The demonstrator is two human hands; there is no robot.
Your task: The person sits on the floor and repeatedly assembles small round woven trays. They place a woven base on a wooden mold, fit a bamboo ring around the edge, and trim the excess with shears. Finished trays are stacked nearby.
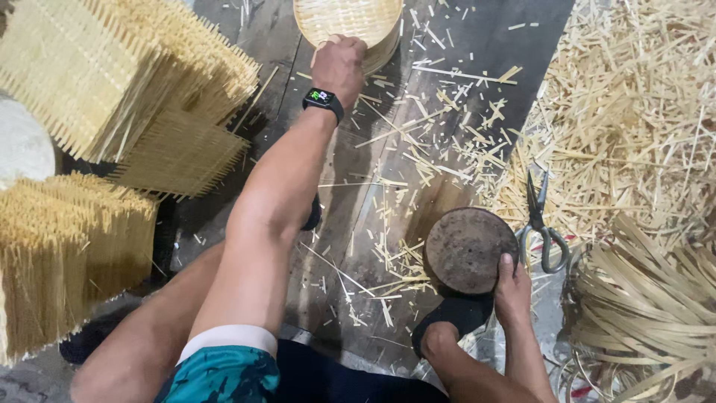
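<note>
Two bare hands were pictured at work over a dark plank floor [462,30] strewn with bamboo offcuts. The left hand [339,63], reached forward at full stretch with a black smartwatch [323,101] on its wrist, was seen closed over the near rim of a round woven bamboo basket [350,19] at the top of the frame; its fingers were curled down around the rim, though their tips were hidden behind the knuckles. The right hand [513,287] was laid against the near edge of a round wooden chopping block [468,250], its fingers loosely bent and pressed to the block's side rather than wrapped round it.

Much appeared already done: the basket looked fully woven, stacks of flat woven bamboo mats [112,82] were piled at the left, and a deep heap of trimmed splinters [634,112] was spread at the right. More seemed to be left, judging by a bundle of unused bamboo strips [649,298] coiled at the lower right. A pair of scissors [541,220] was left lying just beside the block, untouched by either hand. Bare knees and a dark sandal [455,317] below the block were also caught in view.
</note>
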